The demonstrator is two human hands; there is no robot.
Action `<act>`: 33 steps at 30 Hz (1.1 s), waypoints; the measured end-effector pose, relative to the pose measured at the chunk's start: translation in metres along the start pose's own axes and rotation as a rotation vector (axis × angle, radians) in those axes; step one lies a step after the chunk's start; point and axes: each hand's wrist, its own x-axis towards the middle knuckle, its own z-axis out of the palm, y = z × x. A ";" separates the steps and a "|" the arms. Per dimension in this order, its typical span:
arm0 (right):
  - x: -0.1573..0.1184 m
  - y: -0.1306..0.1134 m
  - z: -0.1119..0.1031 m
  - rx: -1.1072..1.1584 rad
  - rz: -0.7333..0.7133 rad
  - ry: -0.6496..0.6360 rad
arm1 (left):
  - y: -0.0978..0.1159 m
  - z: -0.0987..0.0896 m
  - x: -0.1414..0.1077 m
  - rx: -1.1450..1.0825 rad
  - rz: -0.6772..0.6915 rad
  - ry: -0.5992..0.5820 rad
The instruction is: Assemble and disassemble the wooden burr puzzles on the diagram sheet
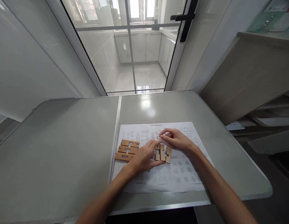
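Several notched wooden pieces lie on a printed paper sheet [191, 183]. On the left, three of them form a stack of rows, with the middle wooden piece [127, 150] between two others. A second group stands side by side, including a notched block [162, 153] and a right-hand block [168, 155]. My left hand [145, 155] reaches around this second group, thumb near its lower edge and fingers near its top. Just above the group is my right hand [174, 138], its fingers curled together; whatever they hold is too small to make out.
The grey table [65, 149] has a metal seam [117, 115] running left of the paper. Behind it stands a glass door [135, 62] with a black handle [186, 18]. A wooden shelf unit [247, 71] is at the right.
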 end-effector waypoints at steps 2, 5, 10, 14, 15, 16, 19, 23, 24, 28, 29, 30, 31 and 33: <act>0.000 0.000 0.000 0.009 0.000 0.006 | 0.000 0.001 0.000 0.006 0.001 0.006; 0.000 0.001 -0.002 0.020 0.010 -0.005 | 0.001 0.002 0.000 0.009 -0.003 0.013; 0.000 0.002 -0.003 0.023 0.022 -0.028 | 0.002 0.002 0.000 0.014 -0.010 0.011; 0.002 0.004 -0.001 0.010 0.015 -0.023 | 0.003 0.002 -0.001 0.007 -0.003 0.004; 0.002 0.005 -0.001 0.006 0.013 -0.019 | 0.003 0.002 -0.001 0.004 -0.003 0.006; 0.002 0.005 -0.001 0.002 0.011 -0.015 | 0.003 0.002 -0.001 0.003 -0.005 0.010; 0.002 0.006 0.000 -0.015 0.005 -0.009 | 0.003 0.004 -0.001 0.017 -0.014 0.021; 0.001 0.007 0.002 -0.058 -0.004 -0.004 | 0.003 0.006 -0.001 0.030 0.002 0.027; 0.001 0.008 0.002 -0.071 -0.009 -0.003 | 0.002 0.007 -0.001 0.032 0.006 0.026; -0.001 -0.002 0.000 -0.080 -0.047 -0.005 | 0.000 0.009 -0.002 0.033 0.009 0.031; -0.006 -0.011 -0.003 -0.077 -0.083 0.014 | 0.000 0.009 -0.002 0.031 0.016 0.037; -0.013 -0.023 -0.008 -0.093 -0.134 0.036 | 0.000 0.010 -0.002 0.030 0.024 0.044; -0.022 -0.038 -0.014 -0.121 -0.199 0.101 | -0.001 0.010 -0.002 0.030 0.031 0.050; -0.047 -0.072 -0.029 -0.181 -0.359 0.260 | -0.001 0.011 -0.001 0.034 0.043 0.056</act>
